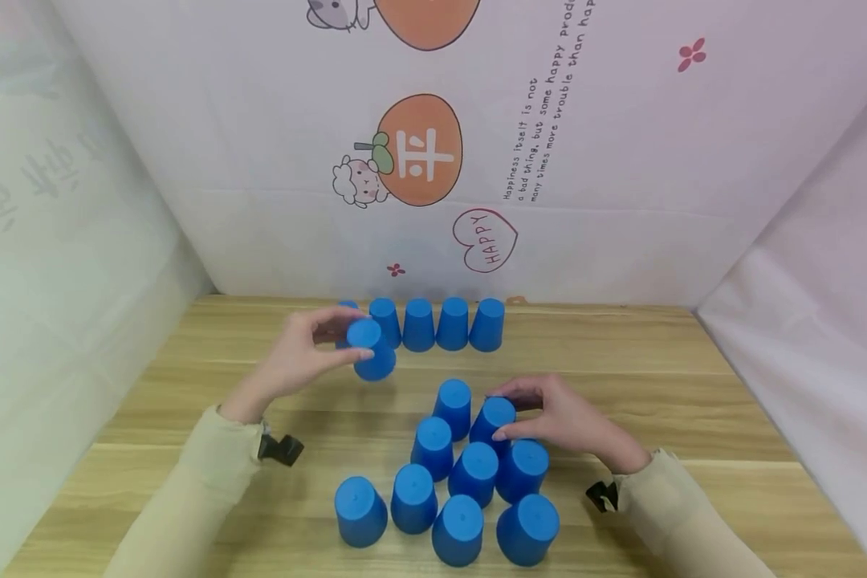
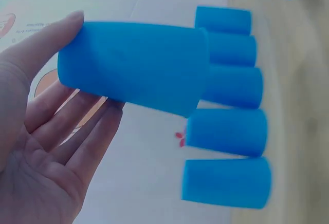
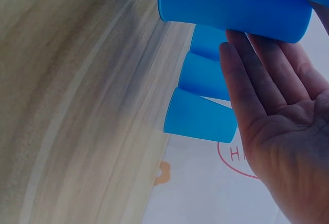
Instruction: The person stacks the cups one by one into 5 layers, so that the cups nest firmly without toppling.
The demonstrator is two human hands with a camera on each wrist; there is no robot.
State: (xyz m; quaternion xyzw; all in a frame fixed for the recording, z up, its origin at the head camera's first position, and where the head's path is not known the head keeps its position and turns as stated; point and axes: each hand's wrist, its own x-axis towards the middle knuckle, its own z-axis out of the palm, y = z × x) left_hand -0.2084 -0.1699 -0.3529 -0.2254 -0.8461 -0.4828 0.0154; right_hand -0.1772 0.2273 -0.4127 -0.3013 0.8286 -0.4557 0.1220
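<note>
My left hand [image 1: 307, 349] grips an upside-down blue cup [image 1: 372, 353] by its sides, thumb on the near side and fingers behind. In the left wrist view this cup [image 2: 133, 67] hangs in front of a row of blue cups [image 2: 226, 131]. On the right, my right hand [image 1: 559, 413] has its thumb and fingers around another upturned blue cup [image 1: 493, 419], at the back right of a cluster. The right wrist view shows its fingers against this cup's side [image 3: 231, 8]. Whether this cup is off the table is hard to tell.
Several upturned blue cups [image 1: 418, 325] stand in a row at the back of the wooden table [image 1: 607, 345]. More cups [image 1: 474, 474] stand close together near the front, one cup [image 1: 360, 512] at their left end. A printed white cloth [image 1: 592, 249] rises behind.
</note>
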